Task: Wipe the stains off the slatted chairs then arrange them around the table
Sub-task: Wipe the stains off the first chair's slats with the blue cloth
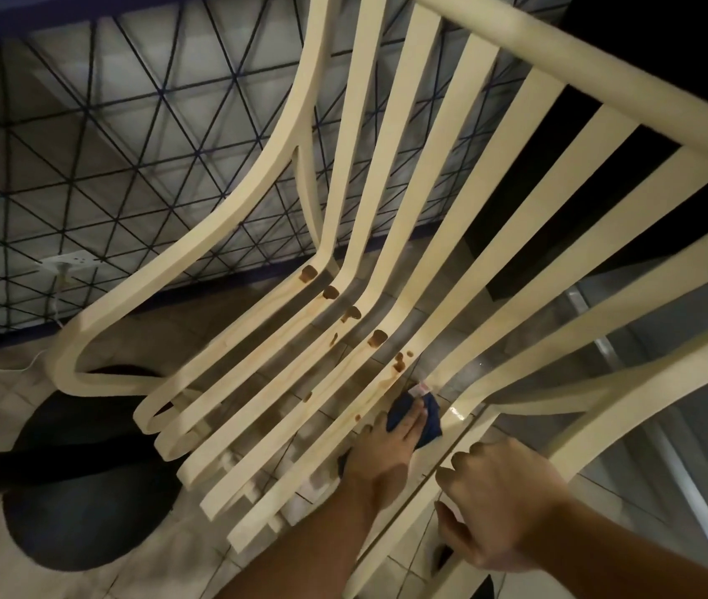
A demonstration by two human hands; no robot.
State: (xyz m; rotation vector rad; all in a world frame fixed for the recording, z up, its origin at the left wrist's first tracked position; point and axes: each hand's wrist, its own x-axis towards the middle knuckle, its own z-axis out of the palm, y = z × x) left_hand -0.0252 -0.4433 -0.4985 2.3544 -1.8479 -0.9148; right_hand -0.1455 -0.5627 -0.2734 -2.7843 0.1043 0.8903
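Observation:
A cream slatted chair [443, 218] fills the view, seen from above. Brown stains [377, 338] dot the bend where the back slats meet the seat, and thin brown streaks run down the seat slats. My left hand [387, 451] presses a dark blue cloth [423, 419] onto a seat slat just below the lowest stains. The cloth has a small white label at its far end. My right hand [503, 508] is curled around a slat at the right side of the seat, near the armrest [646, 408].
A dark blue lattice panel [136, 136] stands behind the chair at the upper left. A white power strip [69, 261] with its cable lies near it. A black round base [84, 490] sits on the tiled floor at the lower left. A metal bar [603, 339] runs along the right.

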